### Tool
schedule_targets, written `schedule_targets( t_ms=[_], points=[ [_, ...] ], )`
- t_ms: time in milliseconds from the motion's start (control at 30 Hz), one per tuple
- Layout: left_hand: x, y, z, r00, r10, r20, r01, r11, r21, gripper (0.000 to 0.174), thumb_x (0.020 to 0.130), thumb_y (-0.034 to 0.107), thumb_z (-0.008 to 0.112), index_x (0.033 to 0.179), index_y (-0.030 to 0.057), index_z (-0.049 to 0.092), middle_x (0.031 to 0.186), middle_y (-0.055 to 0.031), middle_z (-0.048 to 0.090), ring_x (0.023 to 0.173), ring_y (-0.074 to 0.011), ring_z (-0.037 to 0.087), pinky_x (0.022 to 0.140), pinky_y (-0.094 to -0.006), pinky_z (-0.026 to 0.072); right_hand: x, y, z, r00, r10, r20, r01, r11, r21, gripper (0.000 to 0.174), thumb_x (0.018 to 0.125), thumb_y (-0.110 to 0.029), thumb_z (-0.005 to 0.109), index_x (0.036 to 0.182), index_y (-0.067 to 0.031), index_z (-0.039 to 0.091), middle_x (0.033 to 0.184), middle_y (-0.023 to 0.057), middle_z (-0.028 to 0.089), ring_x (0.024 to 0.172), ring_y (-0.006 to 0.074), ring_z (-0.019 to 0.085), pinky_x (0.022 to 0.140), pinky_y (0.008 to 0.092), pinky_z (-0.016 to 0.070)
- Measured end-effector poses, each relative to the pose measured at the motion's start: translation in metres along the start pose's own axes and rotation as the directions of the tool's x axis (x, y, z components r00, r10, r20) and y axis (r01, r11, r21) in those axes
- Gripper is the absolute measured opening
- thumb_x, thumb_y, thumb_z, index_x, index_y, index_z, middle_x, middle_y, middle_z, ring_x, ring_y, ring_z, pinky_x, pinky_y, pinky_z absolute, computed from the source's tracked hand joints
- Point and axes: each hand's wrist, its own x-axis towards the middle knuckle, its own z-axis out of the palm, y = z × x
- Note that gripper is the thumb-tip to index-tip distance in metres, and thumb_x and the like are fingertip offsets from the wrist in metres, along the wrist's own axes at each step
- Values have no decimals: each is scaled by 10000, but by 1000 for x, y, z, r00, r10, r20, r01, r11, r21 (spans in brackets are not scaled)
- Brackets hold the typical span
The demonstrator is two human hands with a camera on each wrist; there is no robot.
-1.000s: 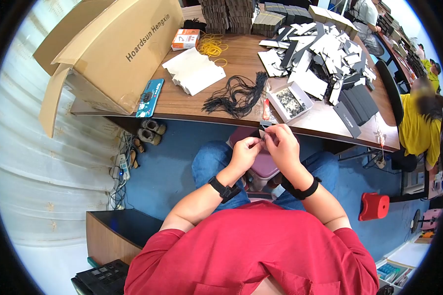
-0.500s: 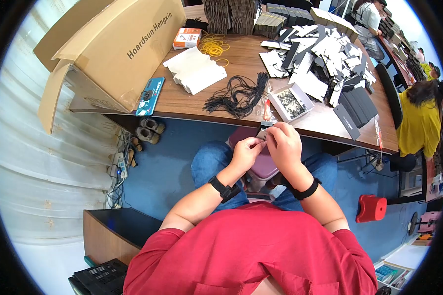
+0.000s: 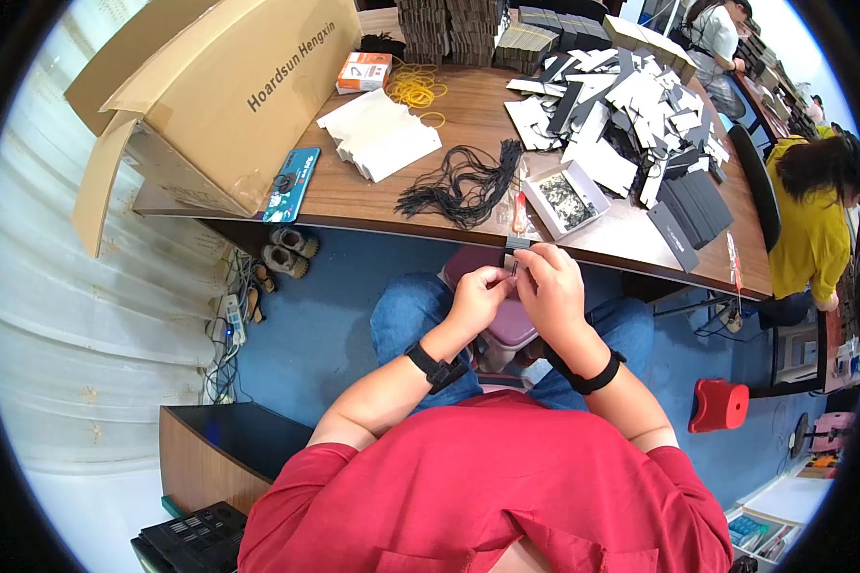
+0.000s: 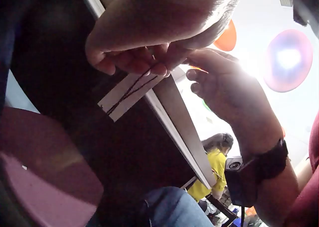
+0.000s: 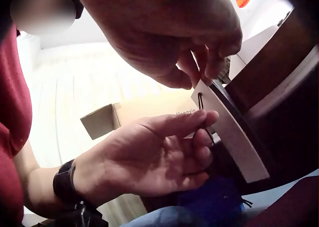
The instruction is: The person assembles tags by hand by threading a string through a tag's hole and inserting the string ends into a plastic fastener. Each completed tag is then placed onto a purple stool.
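Note:
Above my lap, at the table's front edge, my left hand (image 3: 475,294) and right hand (image 3: 552,286) work close together on one hang tag. The tag (image 5: 239,142) is a narrow strip, white on the face seen in the right wrist view and dark behind. A thin black cord (image 5: 201,101) runs through the hole near its end. My left thumb and forefinger pinch this cord beside the tag. The right fingers grip the tag's holed end. From the left wrist view, the cord lies doubled across the pale tag (image 4: 119,105), partly hidden by fingers.
On the wooden table (image 3: 354,205) lie a bundle of black cords (image 3: 463,186), a small white box (image 3: 564,199) of tiny pieces, a heap of tags (image 3: 602,105) and a dark tag stack (image 3: 695,212). A large carton (image 3: 248,95) stands left. A pink stool (image 3: 511,328) is below my hands.
The tag has shifted slightly in my right fingers, and its dark end shows more beyond them. My left hand stays nearly in place. A person in yellow at the right has moved.

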Motion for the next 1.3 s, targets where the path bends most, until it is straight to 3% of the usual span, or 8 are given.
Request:
schedule_targets(
  t_ms=[267, 367, 567, 800, 933, 1033, 1233, 1300],
  points=[
    [1, -5, -2, 1000, -3, 21, 3, 1000, 4, 102, 863, 33, 593, 930, -20, 650, 826, -17, 653, 745, -64, 565, 677, -212, 460, 2, 0, 0, 1000, 23, 7, -23, 1000, -8, 202, 697, -41, 649, 897, -29, 625, 890, 100, 581, 821, 300, 578, 712, 386, 460],
    [1, -4, -1, 1000, -10, 25, 11, 1000, -19, 104, 866, 32, 589, 931, -21, 649, 833, -17, 651, 745, -65, 564, 674, -211, 459, 6, -4, -3, 983, 167, 74, -175, 979, 106, 201, 704, -36, 647, 904, -32, 624, 900, 119, 578, 809, 326, 590, 688, 392, 479],
    [1, -2, -2, 999, -15, 40, 16, 1000, -27, 107, 874, 42, 586, 933, -25, 645, 839, -18, 649, 755, -66, 568, 681, -210, 462, 3, -6, -2, 945, 304, 122, -321, 933, 165, 155, 737, -62, 658, 889, -57, 629, 875, 104, 587, 752, 294, 614, 640, 375, 496],
    [2, -8, -3, 1000, -8, 27, 9, 998, -55, 115, 882, 56, 583, 921, -30, 649, 835, -27, 656, 766, -80, 587, 696, -223, 474, 1, 5, 4, 912, 366, 186, -404, 883, 241, 160, 743, -100, 679, 886, -50, 628, 816, 99, 587, 718, 256, 613, 629, 336, 489],
    [3, -11, -6, 1000, 16, 19, -17, 1000, 8, 112, 873, 55, 592, 897, -32, 656, 815, -29, 652, 747, -78, 574, 679, -222, 462, 3, -1, 1, 878, 427, 217, -473, 844, 253, 127, 766, -111, 653, 876, -66, 605, 848, 99, 583, 760, 273, 615, 654, 354, 488],
    [0, -4, -4, 999, -25, 24, 26, 997, -67, 109, 873, 53, 588, 888, -27, 659, 797, -20, 647, 727, -71, 564, 665, -219, 454, 3, -7, -2, 902, 398, 168, -421, 896, 139, 125, 773, -137, 646, 889, -105, 611, 829, 84, 599, 759, 302, 616, 648, 372, 495],
    [-5, -5, -13, 990, -112, 88, 121, 987, -104, 148, 898, 99, 570, 909, -22, 655, 818, -34, 657, 737, -92, 589, 685, -226, 467, 1, -5, 6, 930, 360, 71, -367, 918, 151, 73, 764, -128, 648, 828, -96, 631, 808, 81, 613, 713, 301, 620, 617, 379, 497],
    [-10, -6, -14, 981, -161, 105, 180, 961, -209, 171, 896, 117, 576, 953, -26, 650, 847, -36, 652, 754, -86, 578, 704, -225, 457, 0, -2, 8, 968, 248, 24, -249, 958, 144, 71, 735, -100, 661, 797, -100, 625, 807, 61, 610, 676, 287, 617, 589, 376, 492]
  ],
)
